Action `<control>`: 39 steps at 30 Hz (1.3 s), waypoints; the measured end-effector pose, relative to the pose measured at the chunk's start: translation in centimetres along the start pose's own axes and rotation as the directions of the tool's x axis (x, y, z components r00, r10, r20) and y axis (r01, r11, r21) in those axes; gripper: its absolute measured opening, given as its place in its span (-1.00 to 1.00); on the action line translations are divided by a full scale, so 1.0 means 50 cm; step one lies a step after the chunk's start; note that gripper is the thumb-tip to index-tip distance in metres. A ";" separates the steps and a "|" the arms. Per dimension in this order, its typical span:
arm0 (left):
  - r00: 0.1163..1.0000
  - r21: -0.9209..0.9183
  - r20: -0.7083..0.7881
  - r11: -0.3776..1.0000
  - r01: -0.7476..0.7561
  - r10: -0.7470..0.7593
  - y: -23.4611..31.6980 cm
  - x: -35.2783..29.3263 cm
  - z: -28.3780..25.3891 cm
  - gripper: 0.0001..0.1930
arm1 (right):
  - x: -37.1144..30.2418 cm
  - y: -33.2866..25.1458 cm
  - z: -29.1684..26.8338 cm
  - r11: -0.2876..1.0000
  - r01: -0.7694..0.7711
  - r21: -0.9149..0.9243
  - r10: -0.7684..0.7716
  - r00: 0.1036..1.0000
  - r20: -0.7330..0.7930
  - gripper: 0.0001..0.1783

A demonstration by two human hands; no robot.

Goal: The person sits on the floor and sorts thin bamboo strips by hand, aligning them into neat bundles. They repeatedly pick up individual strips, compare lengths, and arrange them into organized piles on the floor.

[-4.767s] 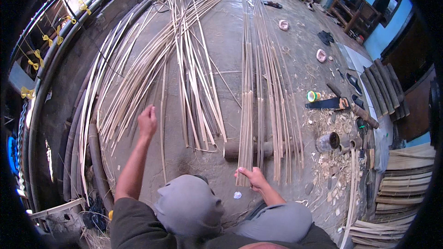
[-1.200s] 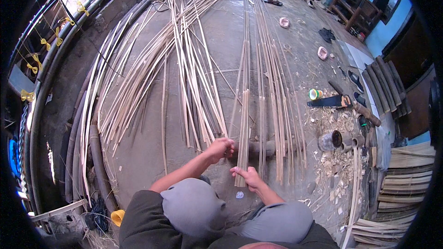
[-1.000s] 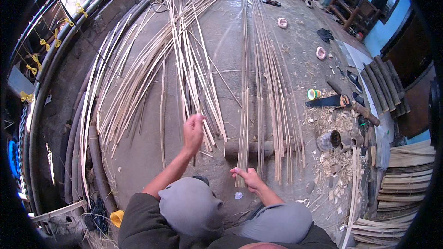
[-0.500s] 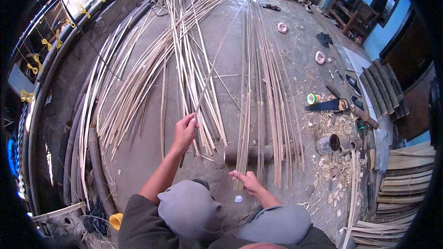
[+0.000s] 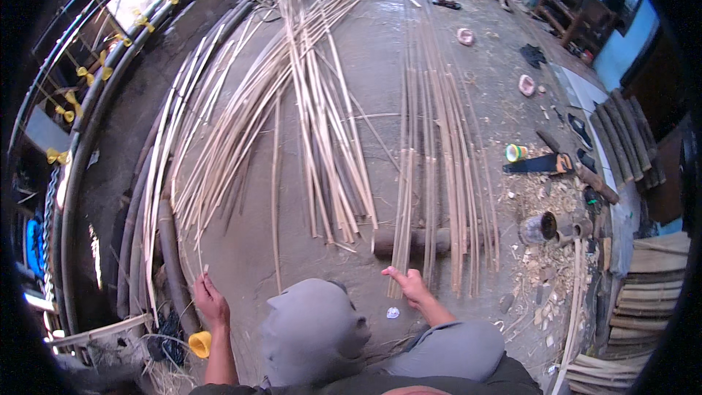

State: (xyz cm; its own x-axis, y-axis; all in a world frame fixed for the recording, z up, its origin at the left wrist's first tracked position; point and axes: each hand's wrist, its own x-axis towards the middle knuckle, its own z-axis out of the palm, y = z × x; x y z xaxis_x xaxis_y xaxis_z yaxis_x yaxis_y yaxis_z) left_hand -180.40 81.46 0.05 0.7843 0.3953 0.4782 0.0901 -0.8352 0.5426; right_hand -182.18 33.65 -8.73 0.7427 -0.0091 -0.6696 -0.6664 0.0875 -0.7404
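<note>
My left hand is at the lower left, its fingertips pinched at the end of a thin pale bamboo strip. That strip runs up toward a fanned heap of bamboo strips on the floor. Right of my knee, my right hand is at the lower ends of a bundle of narrow bamboo strips. Its thumb crosses over them, while the fingers beneath are mostly hidden. These strips lie across a short thick bamboo piece and stretch away from me.
On the right are a handsaw, a small tub, a dark round container and scattered wood shavings. Split bamboo is stacked at the far right. Long dark poles line the left; a yellow object sits beside my left forearm.
My left hand has moved down and left, from the middle strips to the lower left. The long slanting strip it held is no longer seen there. My right hand stays at its bundle.
</note>
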 end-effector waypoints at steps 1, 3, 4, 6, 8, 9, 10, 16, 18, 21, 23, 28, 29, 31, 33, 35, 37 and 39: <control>0.999 0.007 -0.036 1.000 0.001 -0.001 -0.003 -0.002 -0.028 -0.78 | 0.003 0.002 0.001 0.999 0.027 0.022 -0.027 1.000 0.014 -0.61; 0.999 0.049 -0.031 0.999 -0.022 0.024 -0.017 0.000 -0.063 -0.78 | 0.006 0.009 0.009 0.994 0.078 0.072 -0.081 0.996 0.035 -0.61; 0.999 0.077 0.006 0.996 -0.039 0.039 -0.026 0.002 -0.069 -0.78 | 0.010 0.005 0.009 0.999 0.049 -0.003 -0.049 0.998 0.032 -0.61; 0.993 0.128 0.057 0.985 -0.113 0.106 -0.037 0.017 -0.075 -0.78 | 0.012 0.000 0.021 0.997 0.045 -0.060 -0.044 0.999 0.021 -0.62; 0.974 0.158 0.088 0.963 -0.219 0.207 -0.019 0.075 -0.046 -0.79 | 0.019 0.008 0.017 0.996 0.058 -0.072 -0.058 0.998 0.006 -0.62; 0.969 0.152 0.041 0.958 -0.245 0.242 -0.023 0.110 -0.022 -0.78 | 0.034 0.032 0.009 0.996 0.073 -0.054 -0.073 0.997 0.002 -0.63; 0.961 0.142 -0.003 0.951 -0.274 0.277 -0.028 0.150 0.008 -0.77 | 0.038 0.046 0.001 0.996 0.085 -0.033 -0.085 0.996 -0.009 -0.63; 0.975 0.044 0.116 0.980 -0.196 0.190 -0.053 0.323 0.136 -0.75 | -0.015 -0.010 -0.008 0.997 0.041 0.067 -0.041 0.999 0.003 -0.65; 0.967 0.054 0.155 0.976 -0.213 0.202 -0.076 0.365 0.187 -0.75 | -0.020 -0.015 -0.014 0.998 0.017 0.068 -0.016 1.000 -0.009 -0.65; 0.948 0.062 0.234 0.970 -0.235 0.214 -0.101 0.416 0.240 -0.75 | -0.024 -0.017 -0.009 0.994 0.090 0.055 -0.089 0.995 -0.037 -0.66; 0.920 0.088 0.305 0.954 -0.286 0.247 -0.121 0.448 0.263 -0.74 | -0.021 -0.011 -0.008 0.992 0.110 0.055 -0.108 0.993 -0.040 -0.67; 0.926 0.101 0.377 0.992 -0.078 0.035 -0.156 0.500 0.289 -0.63 | -0.017 -0.005 -0.010 0.998 0.056 0.029 -0.054 0.997 -0.059 -0.67; 0.936 0.125 0.349 0.987 -0.097 0.048 -0.163 0.518 0.286 -0.64 | -0.015 -0.004 -0.010 0.998 0.054 0.036 -0.052 0.998 -0.045 -0.66; 0.953 0.177 0.294 0.975 -0.132 0.076 -0.183 0.561 0.272 -0.64 | -0.009 0.000 -0.007 0.998 0.048 0.051 -0.047 0.999 -0.016 -0.65; 0.961 0.289 0.268 0.947 -0.140 0.061 -0.185 0.594 0.273 -0.66 | -0.007 0.004 -0.007 0.996 0.081 0.028 -0.081 0.997 -0.013 -0.64; 0.977 0.432 0.204 0.891 -0.139 0.054 -0.166 0.605 0.291 -0.69 | -0.013 -0.005 -0.005 0.998 0.064 0.017 -0.064 0.998 -0.010 -0.64; 0.993 0.593 0.094 0.797 -0.114 0.072 -0.132 0.602 0.329 -0.74 | -0.021 -0.020 -0.004 1.000 0.004 0.020 -0.004 1.000 -0.006 -0.64; 0.906 0.603 0.381 0.693 -0.396 0.186 -0.153 0.617 0.352 -0.81 | -0.007 -0.030 0.027 0.999 0.007 0.045 -0.010 0.998 0.054 -0.63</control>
State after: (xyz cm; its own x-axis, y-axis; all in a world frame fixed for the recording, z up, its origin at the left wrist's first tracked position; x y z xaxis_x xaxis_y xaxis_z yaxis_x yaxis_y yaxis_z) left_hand -146.10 93.32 -1.51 0.9608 0.0571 0.2714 0.1222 -0.9656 -0.2293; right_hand -181.35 34.88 -7.31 0.7515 0.0439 -0.6583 -0.6575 0.1325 -0.7417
